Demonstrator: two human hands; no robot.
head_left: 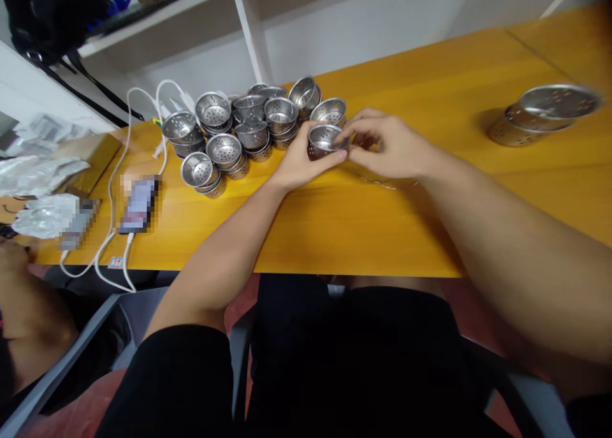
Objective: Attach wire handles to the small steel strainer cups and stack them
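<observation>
My left hand [306, 154] is wrapped round a small perforated metal strainer cup [325, 136], its open mouth facing up. Fingers of my right hand [377, 141] are bent together at the cup's right rim; what they pinch, if anything, is hidden. Below the right hand a thin, chain-like strand [389, 185] lies on the table, too blurred to make out well. Just left of my hands, stacks of similar strainer cups [224, 151] stand close together, several of them nested. One more cup [329, 111] sits right behind the held one.
Far right on the yellow table [306, 234] stands a blurred stack of strainer cups [540, 116]. To the left lie a phone [139, 203], white cables [112, 196] and plastic bags [45, 215]. Another person's arm [33, 317] shows at the lower left. White shelving [248, 30] rises behind.
</observation>
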